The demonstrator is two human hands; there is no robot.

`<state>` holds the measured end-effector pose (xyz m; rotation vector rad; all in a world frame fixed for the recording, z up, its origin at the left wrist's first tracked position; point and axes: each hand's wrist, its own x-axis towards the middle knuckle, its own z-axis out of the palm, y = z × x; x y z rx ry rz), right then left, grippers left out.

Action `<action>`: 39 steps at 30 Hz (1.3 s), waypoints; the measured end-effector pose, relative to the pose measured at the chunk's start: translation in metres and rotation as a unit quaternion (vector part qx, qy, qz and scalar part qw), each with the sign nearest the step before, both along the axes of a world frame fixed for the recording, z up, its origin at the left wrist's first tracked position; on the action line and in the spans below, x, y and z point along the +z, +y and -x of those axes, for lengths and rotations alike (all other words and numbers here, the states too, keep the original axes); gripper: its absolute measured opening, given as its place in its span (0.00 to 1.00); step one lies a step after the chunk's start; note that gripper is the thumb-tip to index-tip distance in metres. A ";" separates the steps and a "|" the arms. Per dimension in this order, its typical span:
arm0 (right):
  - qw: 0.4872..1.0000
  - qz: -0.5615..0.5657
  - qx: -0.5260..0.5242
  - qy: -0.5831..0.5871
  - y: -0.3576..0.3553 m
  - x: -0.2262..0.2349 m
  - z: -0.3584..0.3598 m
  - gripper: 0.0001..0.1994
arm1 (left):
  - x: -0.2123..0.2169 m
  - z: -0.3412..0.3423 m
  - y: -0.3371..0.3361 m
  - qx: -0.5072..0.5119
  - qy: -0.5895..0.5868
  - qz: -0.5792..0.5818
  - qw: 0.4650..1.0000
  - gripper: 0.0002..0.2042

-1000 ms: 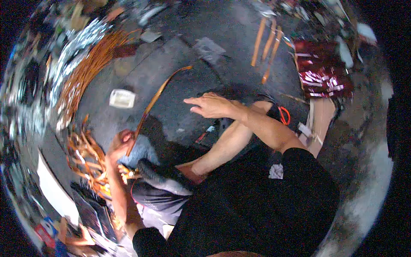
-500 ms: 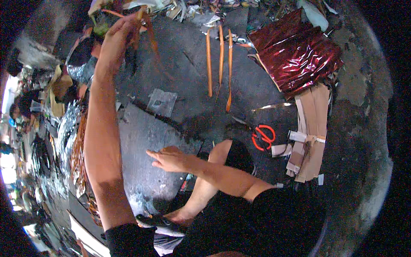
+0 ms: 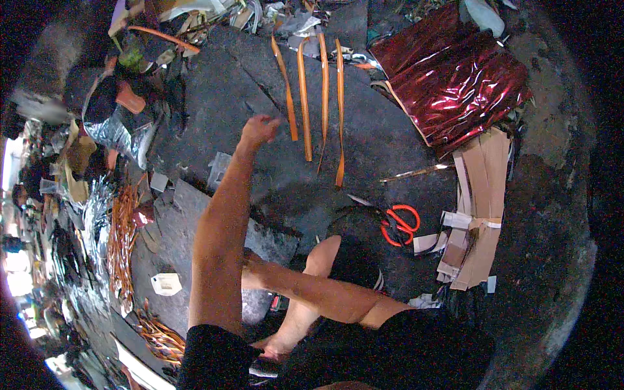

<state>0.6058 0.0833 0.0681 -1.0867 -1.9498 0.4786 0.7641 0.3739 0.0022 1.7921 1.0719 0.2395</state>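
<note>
My left hand [image 3: 261,130] is over the dark floor mat, its fingers slightly apart and a little blurred, with nothing visible in them. Just right of it lies a flat orange strip [image 3: 286,94], apart from the fingertips. Beside that strip several more orange strips lie side by side, among them a folded-over strip [image 3: 305,104] and a twisted strip [image 3: 340,117]. My right hand [image 3: 252,272] is low, mostly hidden behind my left forearm, so its fingers do not show. Red-handled scissors [image 3: 402,225] lie on the mat right of my knee.
A shiny dark-red foil sheet [image 3: 455,78] lies at the far right. Below it is a tied bundle of tan strips [image 3: 481,208]. A thin stick [image 3: 416,172] lies between them and the scissors. Bundles of copper-coloured strips [image 3: 123,240] and assorted scrap line the left side.
My left hand has come back from the far left and let go of an orange strip, which now lies left of the others. The right hand has passed behind my left forearm.
</note>
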 end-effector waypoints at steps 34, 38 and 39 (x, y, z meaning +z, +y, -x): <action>0.947 0.270 0.028 -0.174 -0.004 0.031 0.015 0.20 | -0.001 0.743 -0.322 0.561 0.399 -0.285 0.666 0.18; 0.950 0.268 0.051 -0.156 -0.011 0.022 0.027 0.19 | -0.017 0.764 -0.332 0.543 0.434 -0.266 0.668 0.17; 0.949 0.272 0.028 -0.157 -0.013 0.021 0.017 0.19 | 0.015 0.722 -0.310 0.554 0.383 -0.245 0.698 0.16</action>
